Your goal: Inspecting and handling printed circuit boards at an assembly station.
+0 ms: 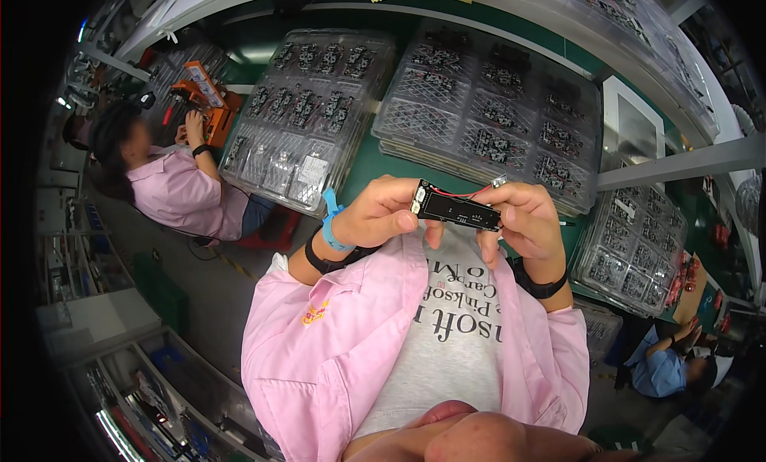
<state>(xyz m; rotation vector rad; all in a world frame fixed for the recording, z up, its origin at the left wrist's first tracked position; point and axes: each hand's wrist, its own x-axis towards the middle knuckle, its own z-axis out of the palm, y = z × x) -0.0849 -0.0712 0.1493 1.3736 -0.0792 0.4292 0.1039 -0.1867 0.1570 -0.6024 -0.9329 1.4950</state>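
Note:
Between my two hands is a black circuit board module point(463, 211), long and flat, with a red wire along its upper edge and pale parts at its left end. My left hand point(381, 213) pinches that left end between thumb and fingers. At the other end, my right hand point(528, 216) grips the module and its wire, with a small silvery connector point(499, 180) standing up by the fingertips. The module is held up in front of my chest, near the bench edge. Its underside is hidden.
Stacked clear trays of small circuit boards, a left stack point(341, 165), a middle stack point(392, 147) and a right stack point(606, 285), cover much of the green bench point(381, 160). A grey metal bar point(686, 165) crosses at right. A co-worker point(179, 187) sits left by an orange fixture point(219, 125); another point(661, 370) sits right.

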